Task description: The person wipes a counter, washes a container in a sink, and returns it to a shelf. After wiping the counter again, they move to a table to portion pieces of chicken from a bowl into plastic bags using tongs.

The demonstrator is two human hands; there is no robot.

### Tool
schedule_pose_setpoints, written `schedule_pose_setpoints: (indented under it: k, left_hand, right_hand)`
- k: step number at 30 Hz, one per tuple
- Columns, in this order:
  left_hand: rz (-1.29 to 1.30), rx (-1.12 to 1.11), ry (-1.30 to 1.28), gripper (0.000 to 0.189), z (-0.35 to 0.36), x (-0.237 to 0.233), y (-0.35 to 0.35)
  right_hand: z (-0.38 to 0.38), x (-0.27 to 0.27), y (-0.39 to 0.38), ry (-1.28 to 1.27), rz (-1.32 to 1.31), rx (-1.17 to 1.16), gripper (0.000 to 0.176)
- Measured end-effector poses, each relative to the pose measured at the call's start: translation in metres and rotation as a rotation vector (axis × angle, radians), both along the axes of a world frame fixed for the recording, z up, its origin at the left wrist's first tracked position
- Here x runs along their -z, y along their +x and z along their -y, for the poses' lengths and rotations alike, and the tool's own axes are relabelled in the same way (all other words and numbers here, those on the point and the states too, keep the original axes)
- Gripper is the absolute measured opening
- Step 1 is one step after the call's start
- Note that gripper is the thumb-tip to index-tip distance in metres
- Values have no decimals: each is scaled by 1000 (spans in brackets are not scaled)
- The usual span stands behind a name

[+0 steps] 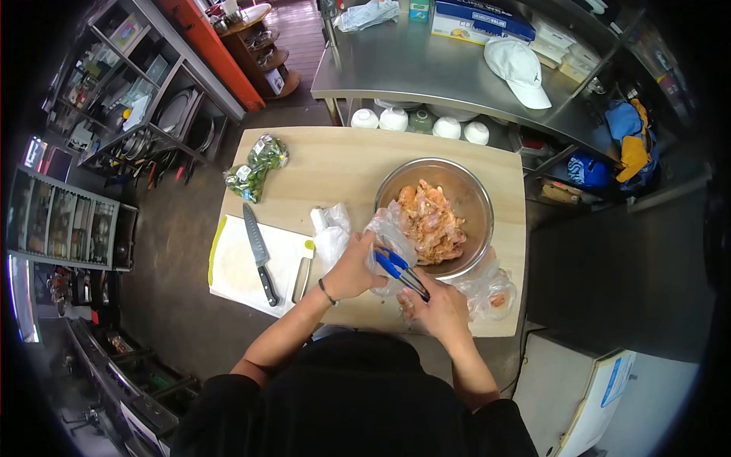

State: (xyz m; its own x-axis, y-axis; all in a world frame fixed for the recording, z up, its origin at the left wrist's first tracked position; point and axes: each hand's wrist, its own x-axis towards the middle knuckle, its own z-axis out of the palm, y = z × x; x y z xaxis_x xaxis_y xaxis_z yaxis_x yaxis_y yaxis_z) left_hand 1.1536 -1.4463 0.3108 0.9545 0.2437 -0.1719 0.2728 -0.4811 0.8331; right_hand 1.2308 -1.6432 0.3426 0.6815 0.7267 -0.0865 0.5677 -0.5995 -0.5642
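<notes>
My left hand (352, 268) is closed on a clear plastic bag (390, 228) at the near left rim of a steel bowl (487, 199). Raw marinated meat (432, 222) lies heaped in the bowl. My right hand (440, 306) grips tongs with blue tips (391, 261), which reach into the bag. Beside the right hand, a second clear bag (491, 293) with bits of meat rests on the table. Left of my hands, a knife (259, 247) and a peeler-like tool with a yellow-green end (304, 270) lie on a white cutting board (232, 263).
Bagged green vegetables (257, 164) sit at the wooden table's (327, 152) far left. A white plastic bag (330, 234) is beside the board. Beyond stands a steel counter (426, 68) with a white cap (518, 70) and white bowls (394, 119) beneath. Metal shelving is at far left.
</notes>
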Motion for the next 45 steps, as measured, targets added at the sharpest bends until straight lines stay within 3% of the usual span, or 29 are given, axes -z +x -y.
schedule_pose_setpoints:
  k: [3,4,7,10,11,13,16,20,21,22,25,30,32,33,35,37,39,40,42,45]
  left_hand:
    - [109,-35,-108,104,-1,-18,-29]
    - [50,-118,-365,102,1,-23,-39]
    - [37,-157,-508,102,-4,9,-50]
    - [-157,-207,-332,101,-12,102,-65]
    - [-153,-212,-338,101,-12,124,-65]
    - [-172,-218,-95,97,-8,152,-68]
    - [-236,-256,39,90,-4,133,-56]
    - [-187,-283,75,78,-6,110,-54]
    - [-168,-326,-60,70,-7,104,-53]
    - [-152,-366,-197,62,-7,102,-55]
    - [-81,-310,-60,50,-9,112,-61]
    - [-58,-377,-95,46,-3,82,-60]
    - [-74,-386,-72,48,-2,77,-61]
    - [-56,-383,67,53,0,77,-63]
    - [-39,-381,207,59,2,76,-67]
    - [-94,-409,137,70,2,76,-69]
    - [-58,-389,215,74,1,81,-73]
    - [-24,-366,293,78,1,83,-75]
    - [-68,-370,210,79,0,80,-74]
    - [-120,-350,127,84,-2,84,-72]
  right_hand:
    - [-8,-27,-11,-162,78,-90,41]
    - [-10,-26,-14,-165,72,-88,41]
    - [-15,-17,-19,-180,128,-145,43]
    - [-19,3,-14,-320,121,-209,45]
    - [-14,2,-10,-292,87,-171,45]
    - [-5,-11,0,-271,51,-142,44]
    - [-2,-37,33,-351,67,-44,39]
    - [-23,-8,82,-329,226,104,34]
    - [-33,4,94,-372,242,116,33]
    - [-45,19,103,-394,268,116,31]
    - [-76,50,118,-481,265,44,28]
    - [-100,85,123,-510,292,-58,27]
    - [-96,65,125,-547,149,59,27]
    - [-92,59,129,-546,152,56,27]
    - [-73,53,144,-432,-131,118,25]
    - [-45,83,169,-332,-235,88,24]
    - [-24,96,175,-105,-511,75,25]
    - [-18,85,169,-106,-513,72,25]
    - [-6,42,157,140,-915,238,26]
    - [14,17,157,115,-994,217,28]
